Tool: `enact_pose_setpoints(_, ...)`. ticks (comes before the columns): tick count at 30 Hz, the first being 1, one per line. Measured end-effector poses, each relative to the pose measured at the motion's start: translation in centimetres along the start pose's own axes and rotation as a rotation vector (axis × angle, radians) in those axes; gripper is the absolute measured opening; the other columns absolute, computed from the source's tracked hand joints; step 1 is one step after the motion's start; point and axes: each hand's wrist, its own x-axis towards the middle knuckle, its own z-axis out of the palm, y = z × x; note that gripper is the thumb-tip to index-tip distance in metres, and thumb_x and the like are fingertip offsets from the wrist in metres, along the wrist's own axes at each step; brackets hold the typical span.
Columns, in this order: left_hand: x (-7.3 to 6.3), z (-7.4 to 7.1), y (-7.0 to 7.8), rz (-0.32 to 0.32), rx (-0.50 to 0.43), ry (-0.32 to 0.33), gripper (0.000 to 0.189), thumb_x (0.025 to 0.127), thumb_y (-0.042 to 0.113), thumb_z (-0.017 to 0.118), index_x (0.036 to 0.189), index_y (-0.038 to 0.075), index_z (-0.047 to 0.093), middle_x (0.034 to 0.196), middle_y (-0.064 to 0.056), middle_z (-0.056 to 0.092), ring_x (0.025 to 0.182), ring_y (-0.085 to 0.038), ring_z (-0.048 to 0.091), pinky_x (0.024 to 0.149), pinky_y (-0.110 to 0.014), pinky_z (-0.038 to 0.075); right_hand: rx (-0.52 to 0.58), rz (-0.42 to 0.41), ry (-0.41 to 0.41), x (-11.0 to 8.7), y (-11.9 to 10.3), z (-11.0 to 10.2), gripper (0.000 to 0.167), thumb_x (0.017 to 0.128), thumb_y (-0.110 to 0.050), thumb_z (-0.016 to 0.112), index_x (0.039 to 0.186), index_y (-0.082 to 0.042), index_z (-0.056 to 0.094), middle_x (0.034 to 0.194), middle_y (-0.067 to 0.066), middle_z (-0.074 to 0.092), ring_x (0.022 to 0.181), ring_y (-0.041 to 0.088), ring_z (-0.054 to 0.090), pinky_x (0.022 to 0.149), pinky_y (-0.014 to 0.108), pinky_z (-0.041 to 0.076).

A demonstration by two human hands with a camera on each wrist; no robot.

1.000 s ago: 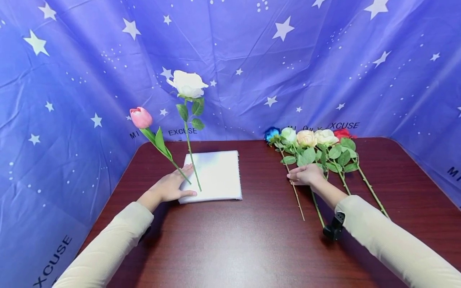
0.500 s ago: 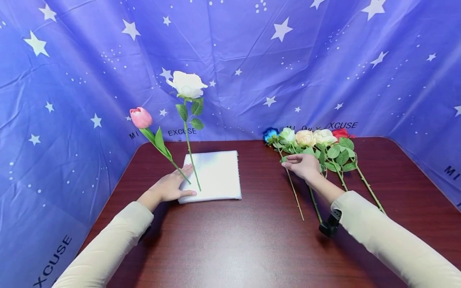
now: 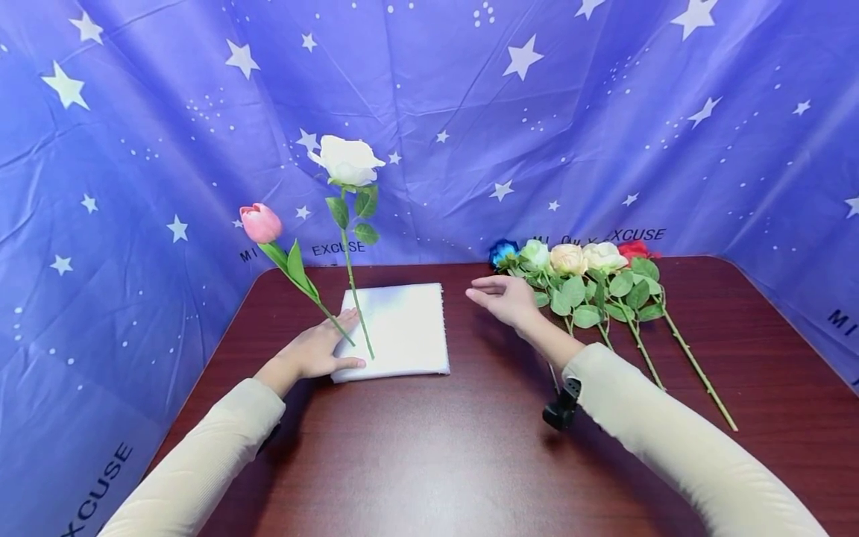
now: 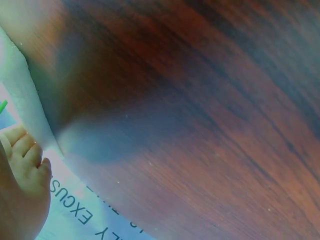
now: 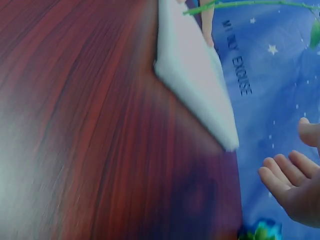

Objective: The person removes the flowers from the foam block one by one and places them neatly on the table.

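Note:
My left hand (image 3: 322, 350) rests on the left edge of a white foam block (image 3: 409, 328), fingers spread and thumb along the near side. A pink tulip (image 3: 260, 222) leans left and a white rose (image 3: 349, 160) stands nearly upright, both with stems ending at the block. My right hand (image 3: 508, 300) hovers over the table between the block and a row of lying flowers, holding nothing. In the right wrist view the fingers (image 5: 285, 172) are loosely extended and apart from the thumb. The blue rose (image 3: 503, 254) lies just behind that hand, its stem mostly hidden by the arm.
Right of the blue rose lie a pale green rose (image 3: 535, 254), a peach rose (image 3: 568, 259), a cream rose (image 3: 605, 256) and a red flower (image 3: 637, 250), stems toward me. A starry blue curtain (image 3: 429, 89) borders the brown table (image 3: 403, 455).
My right hand has left the blue rose's stem, first sliding up along it, then moving left toward the foam block. My left hand, the tulip and the white rose have stayed put.

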Motion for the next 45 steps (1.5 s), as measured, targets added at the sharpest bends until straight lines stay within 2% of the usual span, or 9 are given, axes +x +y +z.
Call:
enact_pose_setpoints(7,-0.1,0.3,0.0,-0.008,-0.012,-0.016,0.095,0.083,0.061,0.061,0.152,0.006,0.025,0.160,-0.014,0.024,0.148,-0.033,0.023,0.118,-0.050,0.028,0.089,-0.075,-0.058,0.6,-2.5,3.7,0.036,0.085,-0.027,0.073,0.116,-0.007,0.070,0.111,0.012,0.073,0.105,0.024,0.070,0.080,0.028,0.058)
enact_pose_setpoints(10,-0.1,0.3,0.0,0.001,-0.008,0.001,0.095,0.083,0.060,0.062,0.152,0.005,0.027,0.159,-0.014,0.025,0.148,-0.033,0.024,0.118,-0.050,0.029,0.172,-0.094,-0.104,0.7,-3.7,5.3,0.035,0.086,-0.024,0.072,0.115,-0.005,0.070,0.110,0.014,0.073,0.102,0.026,0.071,0.082,0.032,0.059)
enact_pose_setpoints(12,0.0,0.2,-0.1,0.003,-0.011,0.012,0.094,0.083,0.059,0.064,0.151,0.006,0.027,0.159,-0.015,0.026,0.148,-0.033,0.025,0.117,-0.050,0.029,0.247,-0.091,-0.144,0.6,-4.4,6.3,0.035,0.087,-0.022,0.071,0.116,-0.003,0.069,0.111,0.017,0.072,0.101,0.028,0.071,0.086,0.037,0.058)
enact_pose_setpoints(15,0.1,0.2,-0.1,-0.001,-0.008,0.014,0.094,0.083,0.059,0.063,0.152,0.006,0.027,0.159,-0.015,0.026,0.147,-0.034,0.026,0.117,-0.050,0.030,0.348,-0.070,-0.197,0.5,-5.2,7.8,0.033,0.088,-0.018,0.070,0.116,0.000,0.068,0.112,0.020,0.071,0.100,0.027,0.071,0.087,0.036,0.058)
enact_pose_setpoints(21,0.2,0.1,-0.1,-0.003,0.001,0.010,0.095,0.083,0.062,0.062,0.152,0.007,0.026,0.159,-0.015,0.026,0.147,-0.034,0.026,0.117,-0.050,0.030,0.435,-0.055,-0.270,0.2,-6.0,10.0,0.033,0.091,-0.015,0.066,0.119,0.003,0.066,0.118,0.022,0.068,0.103,0.028,0.070,0.084,0.029,0.059)
enact_pose_setpoints(27,0.1,-0.2,-0.1,-0.007,0.000,0.007,0.096,0.082,0.061,0.063,0.152,0.006,0.025,0.159,-0.016,0.026,0.147,-0.034,0.025,0.117,-0.050,0.029,0.523,-0.037,-0.375,-0.1,-6.0,11.6,0.039,0.096,-0.016,0.059,0.129,0.004,0.058,0.131,0.025,0.059,0.116,0.036,0.062,0.091,0.033,0.056)
enact_pose_setpoints(32,0.0,-0.2,-0.1,-0.011,0.002,0.006,0.096,0.083,0.059,0.063,0.152,0.006,0.025,0.159,-0.016,0.026,0.147,-0.035,0.026,0.117,-0.051,0.029,0.594,-0.054,-0.441,-0.1,-6.0,12.5,0.039,0.099,-0.015,0.052,0.133,0.005,0.053,0.134,0.025,0.056,0.123,0.038,0.057,0.100,0.037,0.051)
enact_pose_setpoints(38,0.1,-0.1,-0.1,-0.006,-0.001,-0.001,0.095,0.083,0.059,0.063,0.152,0.007,0.025,0.159,-0.017,0.026,0.147,-0.036,0.026,0.117,-0.052,0.029,0.659,-0.022,-0.484,0.0,-6.0,13.2,0.039,0.100,-0.013,0.050,0.134,0.005,0.051,0.135,0.027,0.055,0.126,0.036,0.055,0.103,0.035,0.049)
enact_pose_setpoints(45,0.3,0.0,-0.2,0.015,-0.008,0.012,0.093,0.082,0.058,0.064,0.151,0.006,0.030,0.158,-0.017,0.027,0.147,-0.035,0.027,0.117,-0.052,0.029,0.681,-0.002,-0.507,0.0,-6.2,13.7,0.039,0.099,-0.009,0.050,0.134,0.009,0.049,0.136,0.029,0.052,0.127,0.040,0.052,0.101,0.032,0.050)
